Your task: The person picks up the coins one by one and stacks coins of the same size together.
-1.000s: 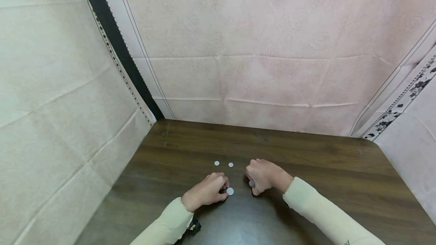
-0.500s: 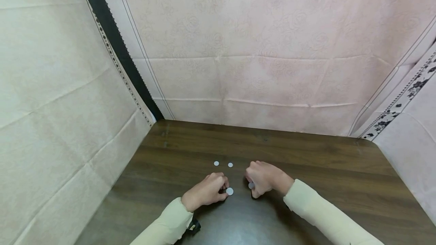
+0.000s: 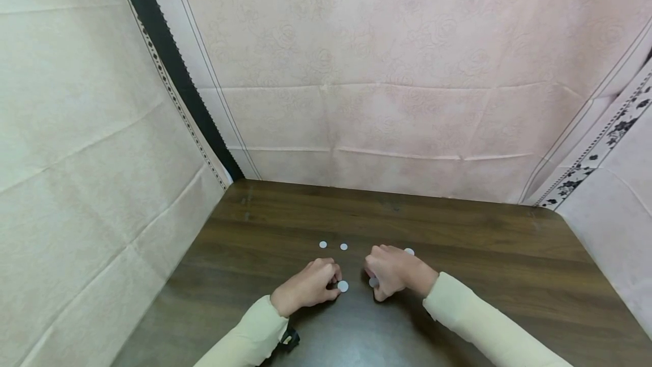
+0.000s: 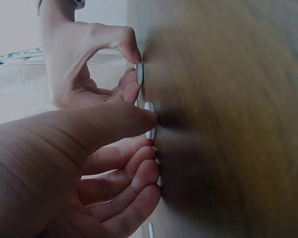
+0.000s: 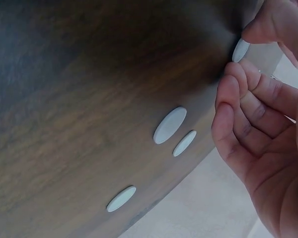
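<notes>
In the head view my left hand (image 3: 309, 286) rests low over the dark wooden table, its thumb and index finger pinching the rim of a flat white disc (image 3: 343, 286). To its right, my right hand (image 3: 394, 269) pinches another white disc (image 3: 373, 282) by its edge. The left wrist view shows the left-hand disc (image 4: 149, 120) under the thumb, with the right hand and its disc (image 4: 140, 73) just beyond. Thumb and index finger of the right hand meet on its disc (image 5: 241, 50) in the right wrist view; the other fingers are bent, with nothing in them.
Two smaller white discs (image 3: 323, 244) lie side by side past the left hand. One more disc (image 3: 410, 252) is partly hidden behind the right hand. The wooden table (image 3: 285, 208) meets a cloth-covered wall (image 3: 397, 101) at its far edge. A black device (image 3: 290, 340) sits at the left wrist.
My right hand has slid slightly toward the near side of the table with its disc, bringing the disc behind it into view. The left hand has stayed in place.
</notes>
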The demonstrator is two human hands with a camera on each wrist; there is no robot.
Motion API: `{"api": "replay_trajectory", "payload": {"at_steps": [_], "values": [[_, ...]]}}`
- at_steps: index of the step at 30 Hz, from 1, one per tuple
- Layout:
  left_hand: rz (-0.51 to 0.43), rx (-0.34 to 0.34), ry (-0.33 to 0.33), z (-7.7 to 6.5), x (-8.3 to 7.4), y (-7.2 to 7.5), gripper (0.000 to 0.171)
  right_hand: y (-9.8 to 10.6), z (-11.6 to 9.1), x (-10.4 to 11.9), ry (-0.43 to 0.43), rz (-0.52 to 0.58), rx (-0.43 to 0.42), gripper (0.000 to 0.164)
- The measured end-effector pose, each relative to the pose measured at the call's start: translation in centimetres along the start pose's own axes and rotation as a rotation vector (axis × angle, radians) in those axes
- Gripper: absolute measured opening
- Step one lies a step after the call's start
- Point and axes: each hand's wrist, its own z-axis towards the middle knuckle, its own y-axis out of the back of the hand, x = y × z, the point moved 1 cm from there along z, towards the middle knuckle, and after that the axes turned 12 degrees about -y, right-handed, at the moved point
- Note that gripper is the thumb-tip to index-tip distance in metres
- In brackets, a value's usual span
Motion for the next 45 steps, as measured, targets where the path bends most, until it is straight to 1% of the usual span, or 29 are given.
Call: {"api": "replay_trajectory", "payload": {"at_steps": [7, 16, 22, 27, 34, 45], "values": [[-0.001, 0.004, 0.009, 0.0, 0.0, 0.0, 0.01, -0.3, -0.2, 0.5, -0.012, -0.005, 0.003, 0.045], [-0.01, -0.003, 0.008, -0.1, -0.1, 0.0, 0.01, -0.3, -0.3, 1.2, 0.022, -0.029, -0.027, 0.048], [-0.01, -0.006, 0.003, -0.1, -0.1, 0.0, 0.01, -0.3, -0.2, 1.5, 0.033, -0.034, -0.033, 0.046], [-0.017, -0.007, 0.002, 0.0, 0.0, 0.0, 0.01, -0.4, -0.2, 1.6, 0.028, -0.034, -0.029, 0.044], [-0.011, -0.01, -0.002, 0.0, -0.1, 0.0, 0.011, -0.5, -0.2, 1.6, 0.021, -0.03, -0.042, 0.046], [-0.013, -0.008, -0.011, 0.1, 0.1, 0.0, 0.01, -0.3, -0.6, 1.8, 0.005, -0.014, -0.044, 0.045]]}}
